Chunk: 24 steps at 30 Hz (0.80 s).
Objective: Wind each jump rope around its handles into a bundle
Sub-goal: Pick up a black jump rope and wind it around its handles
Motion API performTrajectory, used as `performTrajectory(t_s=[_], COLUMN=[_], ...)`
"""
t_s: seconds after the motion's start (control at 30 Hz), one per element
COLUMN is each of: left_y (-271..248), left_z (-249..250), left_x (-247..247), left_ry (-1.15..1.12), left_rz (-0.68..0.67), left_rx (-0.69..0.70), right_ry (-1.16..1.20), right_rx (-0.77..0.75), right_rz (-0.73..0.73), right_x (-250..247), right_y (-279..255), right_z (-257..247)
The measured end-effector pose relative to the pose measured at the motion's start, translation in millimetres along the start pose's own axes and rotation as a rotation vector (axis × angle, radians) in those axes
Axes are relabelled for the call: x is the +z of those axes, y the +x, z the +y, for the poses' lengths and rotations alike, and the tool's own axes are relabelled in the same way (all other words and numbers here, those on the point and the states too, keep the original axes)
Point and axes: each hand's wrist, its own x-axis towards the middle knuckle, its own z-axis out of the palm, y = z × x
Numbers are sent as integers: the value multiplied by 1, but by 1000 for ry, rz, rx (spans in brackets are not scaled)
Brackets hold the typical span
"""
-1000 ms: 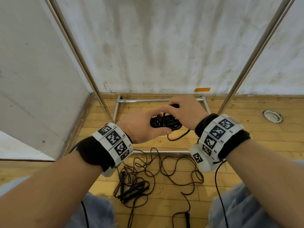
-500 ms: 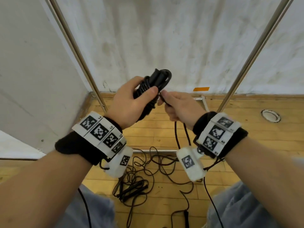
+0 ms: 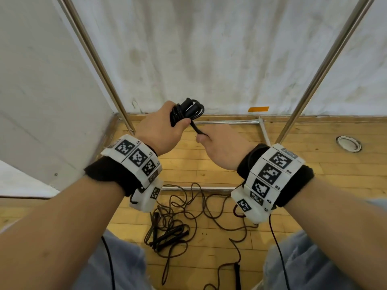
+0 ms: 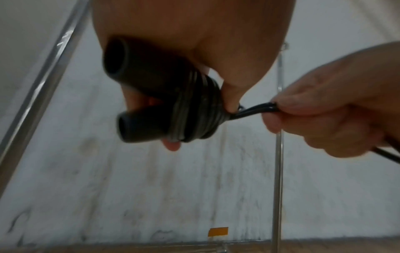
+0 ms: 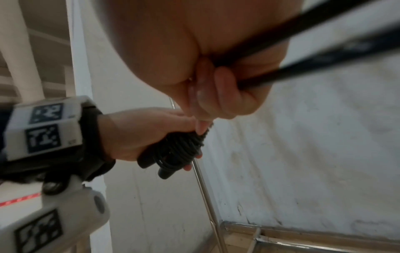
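My left hand (image 3: 167, 126) grips a bundle (image 3: 186, 113) of two black jump-rope handles with black rope wound tightly round them, held up in front of the wall. A short doubled strand (image 3: 196, 128) runs taut from the bundle to my right hand (image 3: 206, 137), which pinches it just below and to the right. The left wrist view shows the coils (image 4: 194, 109) round both handles (image 4: 138, 68) and the pinched strand (image 4: 255, 110). In the right wrist view the rope (image 5: 303, 68) passes through my curled right fingers (image 5: 225, 92). More rope (image 3: 188, 208) lies loose and tangled on the floor.
Black handles (image 3: 169, 235) lie in the floor tangle, and another handle (image 3: 237, 273) lies near my knees. A metal frame with slanted poles (image 3: 98, 65) (image 3: 320, 70) and floor bars (image 3: 226, 122) stands against the white wall. A round floor fitting (image 3: 348, 143) sits at the right.
One second ago both hands held the bundle low and level. They have raised it and turned it upright; my right hand now pulls the strand taut beside the bundle.
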Motion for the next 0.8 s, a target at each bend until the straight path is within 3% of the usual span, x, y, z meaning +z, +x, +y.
performTrajectory(t_s=[0.13, 0.23, 0.37, 0.6, 0.8], left_y=[3, -5, -14, -26, -35], left_z=[-12, -6, 6, 23, 31], left_x=[3, 10, 13, 0, -6], left_ry=[172, 198, 122, 12, -41], left_rz=[-174, -309, -386, -403, -294], left_rx=[-14, 59, 214, 309, 240], right_ry=[-201, -181, -102, 107, 301], right_rx=[-68, -116, -152, -99, -53], right_rz=[50, 169, 250, 346, 400], right_x=[-4, -8, -7, -9, -11], right_y=[-6, -7, -3, 3, 9], right_z=[4, 15, 25, 29, 26])
